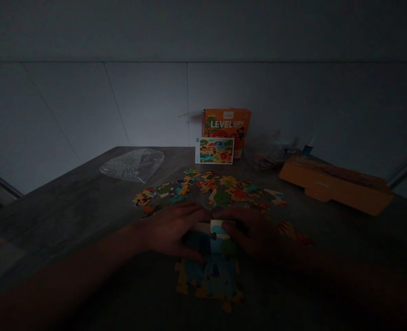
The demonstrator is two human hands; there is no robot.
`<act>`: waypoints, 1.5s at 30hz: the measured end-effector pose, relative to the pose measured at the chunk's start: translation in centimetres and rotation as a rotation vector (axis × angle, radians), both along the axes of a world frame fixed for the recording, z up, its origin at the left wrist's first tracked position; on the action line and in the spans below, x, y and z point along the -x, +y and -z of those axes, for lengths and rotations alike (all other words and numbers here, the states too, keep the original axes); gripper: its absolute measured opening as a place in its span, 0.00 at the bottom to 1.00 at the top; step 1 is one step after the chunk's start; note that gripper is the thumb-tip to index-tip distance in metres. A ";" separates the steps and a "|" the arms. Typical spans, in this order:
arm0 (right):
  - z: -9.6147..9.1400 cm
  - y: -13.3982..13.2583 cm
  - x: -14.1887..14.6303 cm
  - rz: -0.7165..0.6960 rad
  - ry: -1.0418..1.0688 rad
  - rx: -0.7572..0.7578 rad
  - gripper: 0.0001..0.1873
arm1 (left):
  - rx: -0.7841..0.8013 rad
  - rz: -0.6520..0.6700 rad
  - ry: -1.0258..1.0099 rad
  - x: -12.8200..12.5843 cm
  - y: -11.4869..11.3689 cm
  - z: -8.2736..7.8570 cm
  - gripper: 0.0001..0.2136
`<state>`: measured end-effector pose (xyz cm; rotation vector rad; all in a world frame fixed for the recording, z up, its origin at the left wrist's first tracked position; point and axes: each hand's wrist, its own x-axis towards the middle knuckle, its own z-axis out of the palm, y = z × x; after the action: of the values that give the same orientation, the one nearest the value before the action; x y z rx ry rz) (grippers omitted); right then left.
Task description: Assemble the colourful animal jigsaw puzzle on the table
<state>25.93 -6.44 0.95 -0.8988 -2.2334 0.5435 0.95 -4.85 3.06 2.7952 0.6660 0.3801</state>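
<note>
A partly joined jigsaw puzzle (pixel 220 276) lies on the table in front of me, showing a blue elephant-like figure with yellow edges. My left hand (pixel 172 230) spans a dark blue puzzle piece (pixel 200 241) at its upper left, thumb below and fingers above. From the other side, my right hand (pixel 251 230) grips a puzzle piece with pale blue and green on it (pixel 219 246), the thumb on its face. The two pieces meet at a knob between the hands. Dim light hides the undersides of the fingers.
Loose puzzle pieces (pixel 220 197) spread beyond my hands. Behind them a picture card (pixel 214 151) leans on an orange "LEVEL UP!" box (pixel 226 117). A clear plastic bag (pixel 134 164) lies left; an orange box part (pixel 334 184) and another plastic bag (pixel 267 154) lie right.
</note>
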 end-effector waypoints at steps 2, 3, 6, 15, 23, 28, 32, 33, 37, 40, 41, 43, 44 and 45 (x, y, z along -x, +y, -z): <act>0.0 0.0 0.0 -0.008 -0.015 -0.010 0.13 | -0.027 0.047 0.007 -0.1 0.1 0.0 0.26; 0.0 0.0 0.0 -0.015 -0.021 -0.017 0.13 | -0.033 0.060 0.007 -0.1 0.1 0.0 0.24; 0.0 0.0 0.1 -0.042 -0.046 -0.035 0.14 | -0.036 0.063 0.002 -0.2 0.1 -0.1 0.22; 0.3 0.1 -0.1 -0.041 -0.109 -0.031 0.12 | -0.027 0.047 0.006 -0.2 0.0 -0.3 0.19; 0.0 0.3 0.3 -0.039 -0.172 -0.041 0.10 | -0.021 0.035 0.020 -0.2 0.0 -0.1 0.20; -0.1 0.1 0.2 -0.061 -0.177 -0.045 0.08 | -0.014 0.043 0.006 -0.3 0.0 -0.2 0.19; -0.1 0.0 0.1 -0.128 -0.170 -0.055 0.12 | -0.024 0.040 0.028 -0.3 0.0 -0.2 0.21; -0.1 -0.1 0.0 -0.148 -0.166 -0.057 0.12 | -0.033 0.050 0.026 -0.2 0.0 -0.2 0.20; -0.2 -0.2 0.0 -0.183 -0.149 -0.050 0.12 | -0.101 0.129 -0.033 -0.3 -0.2 -0.4 0.18; -0.2 -0.2 0.0 -0.197 -0.140 -0.049 0.12 | -0.124 0.176 -0.051 -0.4 -0.4 -0.6 0.16; -0.2 -0.2 0.0 -0.198 -0.133 -0.050 0.12 | -0.124 0.183 -0.052 -0.4 -0.4 -0.6 0.15; -0.2 -0.1 0.1 -0.187 -0.130 -0.047 0.11 | -0.120 0.187 -0.056 -0.4 -0.5 -0.5 0.15; -0.2 -0.1 0.1 -0.180 -0.133 -0.046 0.11 | -0.117 0.186 -0.061 -0.4 -0.4 -0.5 0.15; -0.2 -0.1 0.1 -0.176 -0.135 -0.049 0.12 | -0.115 0.186 -0.067 -0.4 -0.4 -0.4 0.14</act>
<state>25.83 -6.56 1.14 -0.7384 -2.4533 0.5186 1.31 -5.24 3.47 2.9068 0.3758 0.4868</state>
